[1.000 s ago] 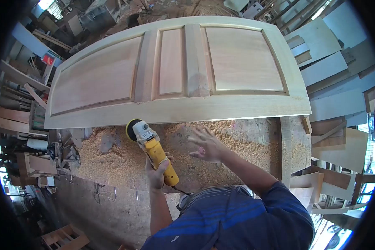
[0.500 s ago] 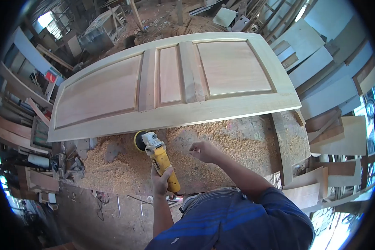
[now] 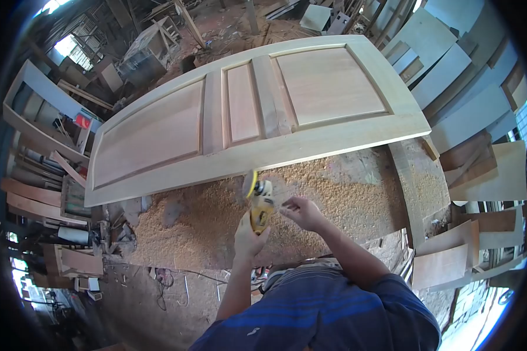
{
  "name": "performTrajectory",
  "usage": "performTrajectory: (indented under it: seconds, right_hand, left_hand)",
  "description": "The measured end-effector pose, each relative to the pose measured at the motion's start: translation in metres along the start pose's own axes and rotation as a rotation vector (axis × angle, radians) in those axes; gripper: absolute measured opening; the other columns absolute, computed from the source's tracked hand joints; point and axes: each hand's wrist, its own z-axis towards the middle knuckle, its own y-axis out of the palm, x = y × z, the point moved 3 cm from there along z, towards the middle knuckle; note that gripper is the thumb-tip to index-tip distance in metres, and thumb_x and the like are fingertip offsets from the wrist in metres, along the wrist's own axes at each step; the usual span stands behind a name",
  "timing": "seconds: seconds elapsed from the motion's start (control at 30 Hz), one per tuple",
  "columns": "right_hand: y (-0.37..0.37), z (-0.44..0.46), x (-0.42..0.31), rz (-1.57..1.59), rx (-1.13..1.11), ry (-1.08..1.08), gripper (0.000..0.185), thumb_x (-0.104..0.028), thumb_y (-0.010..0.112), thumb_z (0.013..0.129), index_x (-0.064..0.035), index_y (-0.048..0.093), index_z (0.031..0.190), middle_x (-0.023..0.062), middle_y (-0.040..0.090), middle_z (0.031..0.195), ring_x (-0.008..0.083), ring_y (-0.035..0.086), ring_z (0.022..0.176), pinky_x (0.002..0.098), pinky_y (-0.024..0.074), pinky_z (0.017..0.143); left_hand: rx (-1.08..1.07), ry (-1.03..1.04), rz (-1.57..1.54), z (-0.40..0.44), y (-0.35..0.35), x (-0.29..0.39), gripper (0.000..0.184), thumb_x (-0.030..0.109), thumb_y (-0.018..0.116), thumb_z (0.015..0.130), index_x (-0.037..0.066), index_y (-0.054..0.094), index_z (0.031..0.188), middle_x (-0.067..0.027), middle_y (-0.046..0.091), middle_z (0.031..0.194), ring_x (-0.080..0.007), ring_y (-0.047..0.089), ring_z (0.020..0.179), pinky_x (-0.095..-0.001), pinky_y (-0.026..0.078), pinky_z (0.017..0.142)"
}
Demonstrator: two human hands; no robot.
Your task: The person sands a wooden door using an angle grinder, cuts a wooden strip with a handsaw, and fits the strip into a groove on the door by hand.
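Observation:
My left hand [image 3: 251, 238] is closed around the yellow body of an angle grinder [image 3: 262, 215]. A round pad with a yellow rim [image 3: 251, 183] is fitted to the tool's head, turned up toward the near edge of a panelled wooden door [image 3: 240, 157]. Whether the pad touches the door I cannot tell. Just right of the grinder's head, my right hand [image 3: 303, 213] is held with its fingers loosely bent and apart, and nothing shows in them. The door lies flat, pale and unpainted, with three recessed panels.
Sawdust [image 3: 193, 225] covers the workbench below the door. A wooden beam [image 3: 407, 193] supports the door's right end. Boards [image 3: 445, 76] lean along the right side, and shelves with curved wood pieces [image 3: 38, 207] stand at left. A cable [image 3: 165, 281] lies on the floor.
My left hand has brought the grinder up and to the right, turning its pad more upright. My right hand has shifted slightly right, its fingers spreading a little. The whole view has tilted.

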Motion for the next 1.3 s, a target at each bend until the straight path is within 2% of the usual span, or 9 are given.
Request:
performTrajectory:
  seconds: [0.07, 0.47, 0.67, 0.77, 0.97, 1.0, 1.1, 1.2, 1.3]
  right_hand:
    - [0.000, 0.000, 0.007, 0.037, 0.006, 0.044, 0.055, -0.035, 0.082, 0.100, 0.0034, 0.068, 0.136, 0.0206, 0.078, 0.119, 0.0280, 0.078, 0.106, 0.0401, 0.0618, 0.096]
    - [0.010, -0.028, 0.041, -0.224, 0.020, 0.068, 0.076, -0.038, 0.082, 0.098, 0.0040, 0.056, 0.155, 0.0286, 0.068, 0.145, 0.0383, 0.069, 0.132, 0.0476, 0.0570, 0.108]
    - [0.033, -0.041, 0.058, -0.310, 0.027, 0.069, 0.093, -0.039, 0.084, 0.096, 0.0077, 0.039, 0.163, 0.0359, 0.059, 0.150, 0.0449, 0.062, 0.139, 0.0490, 0.0536, 0.111]
    - [0.045, -0.045, 0.064, -0.261, 0.077, -0.078, 0.093, -0.037, 0.085, 0.095, 0.0084, 0.039, 0.162, 0.0392, 0.051, 0.156, 0.0475, 0.056, 0.143, 0.0502, 0.0492, 0.117]
    - [0.085, -0.061, 0.049, -0.513, 0.064, -0.420, 0.073, -0.029, 0.083, 0.094, -0.0015, 0.055, 0.155, 0.0378, 0.037, 0.168, 0.0528, 0.029, 0.160, 0.0578, 0.0306, 0.130]
    - [0.094, -0.061, 0.055, -0.538, 0.002, -0.433, 0.070, -0.028, 0.083, 0.094, -0.0015, 0.057, 0.153, 0.0379, 0.038, 0.167, 0.0546, 0.028, 0.160, 0.0586, 0.0303, 0.130]
    - [0.116, -0.080, 0.044, -0.507, -0.063, -0.441, 0.057, -0.031, 0.082, 0.093, -0.0064, 0.069, 0.143, 0.0369, 0.042, 0.165, 0.0555, 0.028, 0.160, 0.0593, 0.0274, 0.132]
    - [0.146, -0.074, 0.052, -0.522, -0.078, -0.489, 0.051, -0.035, 0.083, 0.091, -0.0067, 0.076, 0.133, 0.0311, 0.046, 0.166, 0.0543, 0.028, 0.161, 0.0586, 0.0298, 0.131]
    - [0.171, -0.090, 0.024, -0.638, -0.157, -0.459, 0.045, -0.027, 0.082, 0.090, -0.0053, 0.077, 0.129, 0.0306, 0.059, 0.155, 0.0496, 0.042, 0.155, 0.0542, 0.0320, 0.131]
  left_hand:
    - [-0.027, 0.043, 0.092, 0.004, 0.025, -0.006, 0.087, 0.030, 0.092, 0.082, 0.001, 0.050, 0.153, -0.0275, 0.066, 0.139, -0.0464, 0.066, 0.126, -0.0536, 0.054, 0.107]
    - [-0.015, 0.072, 0.267, -0.004, 0.091, -0.005, 0.088, 0.035, 0.087, 0.086, 0.006, 0.046, 0.158, -0.0205, 0.061, 0.135, -0.0406, 0.059, 0.127, -0.0522, 0.049, 0.111]
    - [-0.049, 0.061, 0.285, -0.026, 0.102, -0.004, 0.090, 0.032, 0.078, 0.093, 0.005, 0.037, 0.167, -0.0181, 0.056, 0.150, -0.0378, 0.054, 0.141, -0.0532, 0.044, 0.117]
    - [0.119, 0.137, 0.268, -0.041, 0.119, -0.021, 0.093, 0.027, 0.078, 0.092, 0.004, 0.033, 0.170, -0.0193, 0.048, 0.165, -0.0375, 0.046, 0.153, -0.0519, 0.039, 0.124]
    - [0.060, -0.074, 0.310, -0.143, 0.084, -0.021, 0.088, 0.029, 0.075, 0.096, 0.002, 0.034, 0.169, -0.0228, 0.036, 0.175, -0.0383, 0.033, 0.163, -0.0527, 0.025, 0.135]
    - [0.054, -0.085, 0.333, -0.166, 0.068, -0.016, 0.079, 0.031, 0.075, 0.096, 0.001, 0.046, 0.163, -0.0226, 0.040, 0.173, -0.0377, 0.034, 0.162, -0.0518, 0.026, 0.135]
    - [0.012, -0.159, 0.250, -0.221, 0.040, -0.034, 0.067, 0.034, 0.076, 0.096, 0.002, 0.059, 0.153, -0.0233, 0.048, 0.168, -0.0378, 0.039, 0.160, -0.0510, 0.028, 0.134]
    - [0.161, -0.269, 0.014, -0.268, 0.007, -0.052, 0.055, 0.036, 0.075, 0.098, 0.005, 0.068, 0.144, -0.0222, 0.063, 0.154, -0.0408, 0.058, 0.143, -0.0476, 0.046, 0.121]
    - [0.207, -0.389, -0.051, -0.298, -0.020, -0.083, 0.052, 0.037, 0.074, 0.099, 0.005, 0.070, 0.140, -0.0209, 0.070, 0.144, -0.0401, 0.065, 0.134, -0.0453, 0.051, 0.114]
